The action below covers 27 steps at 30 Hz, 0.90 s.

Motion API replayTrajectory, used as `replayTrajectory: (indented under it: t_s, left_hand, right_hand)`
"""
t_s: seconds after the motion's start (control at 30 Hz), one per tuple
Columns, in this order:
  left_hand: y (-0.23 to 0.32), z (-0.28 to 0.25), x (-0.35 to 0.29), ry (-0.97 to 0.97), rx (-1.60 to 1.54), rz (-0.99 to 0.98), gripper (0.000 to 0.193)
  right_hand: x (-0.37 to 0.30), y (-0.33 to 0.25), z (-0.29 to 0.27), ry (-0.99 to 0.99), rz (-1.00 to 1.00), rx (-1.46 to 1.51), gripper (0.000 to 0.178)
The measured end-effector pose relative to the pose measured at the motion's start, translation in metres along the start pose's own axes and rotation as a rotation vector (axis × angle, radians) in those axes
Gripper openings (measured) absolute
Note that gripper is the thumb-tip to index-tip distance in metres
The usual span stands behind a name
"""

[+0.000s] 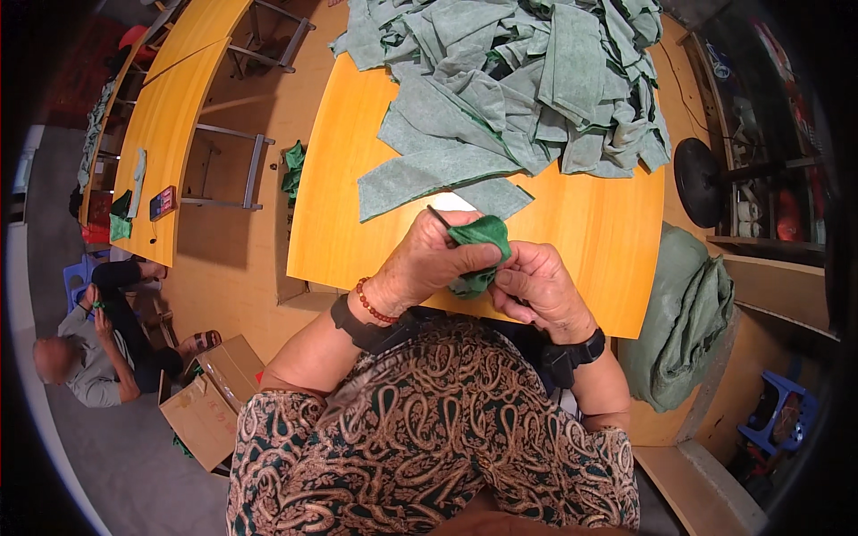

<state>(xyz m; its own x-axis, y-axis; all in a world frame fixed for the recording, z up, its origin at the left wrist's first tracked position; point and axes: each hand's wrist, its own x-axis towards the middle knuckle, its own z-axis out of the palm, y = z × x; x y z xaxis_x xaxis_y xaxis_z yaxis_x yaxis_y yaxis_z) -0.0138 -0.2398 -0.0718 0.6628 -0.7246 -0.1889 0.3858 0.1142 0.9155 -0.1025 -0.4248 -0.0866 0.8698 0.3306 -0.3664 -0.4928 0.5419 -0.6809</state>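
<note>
A bunched piece of green fabric (481, 234) is held up over the near edge of the yellow table (349, 179). My left hand (420, 257) is closed on it, with the thumb pressed along its front. A thin dark stick-like end (438, 216) pokes out above the left fingers; its kind is hidden by the hand. My right hand (543, 284) is closed in a pinch at the fabric's right edge, and what lies between its fingertips is too small to make out. Just beyond my hands lie flat grey-green fabric pieces (438, 174).
A heap of grey-green fabric pieces (572, 71) covers the table's far side. At right are a green sack (675, 313), a black round fan-like object (699, 183) and shelves (778, 246). Leftward, another person (98, 348) sits by a cardboard box (210, 402) and a second table (183, 89).
</note>
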Motion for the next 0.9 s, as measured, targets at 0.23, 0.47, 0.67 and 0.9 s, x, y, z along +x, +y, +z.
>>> replayTrajectory:
  t_s: [0.23, 0.47, 0.67, 0.9]
  left_hand:
    - [-0.005, -0.007, -0.004, 0.243, -0.297, 0.029, 0.021]
    - [0.004, -0.046, 0.000, 0.338, -0.467, 0.158, 0.034]
    - [0.005, -0.023, 0.005, 0.299, -0.770, 0.061, 0.032]
    - [0.009, -0.016, 0.002, 0.213, -0.766, -0.011, 0.032]
  right_hand:
    - [-0.008, -0.003, -0.006, 0.083, 0.027, -0.192, 0.010]
    - [-0.033, -0.005, -0.030, 0.200, -0.117, -0.087, 0.013]
    - [-0.006, -0.016, 0.002, 0.266, -0.256, -0.191, 0.022]
    - [0.049, 0.006, 0.006, 0.143, -0.387, -0.507, 0.026]
